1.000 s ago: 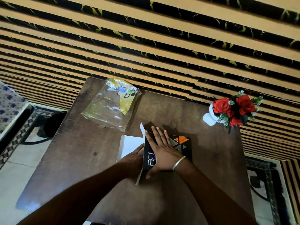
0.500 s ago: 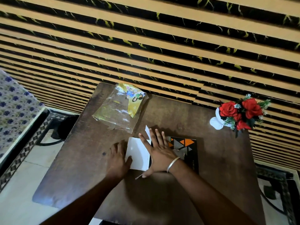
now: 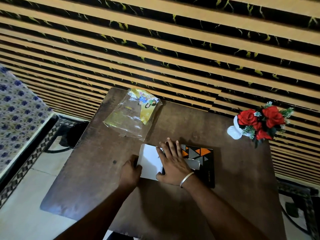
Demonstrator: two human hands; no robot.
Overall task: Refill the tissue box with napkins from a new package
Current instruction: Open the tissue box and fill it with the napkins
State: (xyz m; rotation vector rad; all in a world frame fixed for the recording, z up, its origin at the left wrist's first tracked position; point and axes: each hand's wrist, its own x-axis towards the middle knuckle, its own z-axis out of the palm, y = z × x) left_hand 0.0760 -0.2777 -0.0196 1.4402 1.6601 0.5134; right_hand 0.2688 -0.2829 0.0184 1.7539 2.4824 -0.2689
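A black tissue box (image 3: 206,163) with orange and grey triangles lies flat on the brown table (image 3: 97,179). A white napkin stack (image 3: 149,158) sticks out of its left end. My left hand (image 3: 129,172) curls against the stack's left edge, thumb on top. My right hand (image 3: 173,161) presses flat on the left part of the box, fingers spread and thumb down its near side. A torn white flap (image 3: 192,164) shows beside my right wrist. The clear and yellow napkin package (image 3: 131,115) lies flattened at the table's far left.
A white vase of red artificial roses (image 3: 259,122) stands at the table's far right corner. A striped wall (image 3: 173,58) runs right behind the table. A patterned cloth surface (image 3: 17,115) and a dark object on the floor (image 3: 72,134) lie to the left.
My left hand has moved from the table beside the napkins onto the stack's left edge. My right hand stays on the box. The view has shifted slightly.
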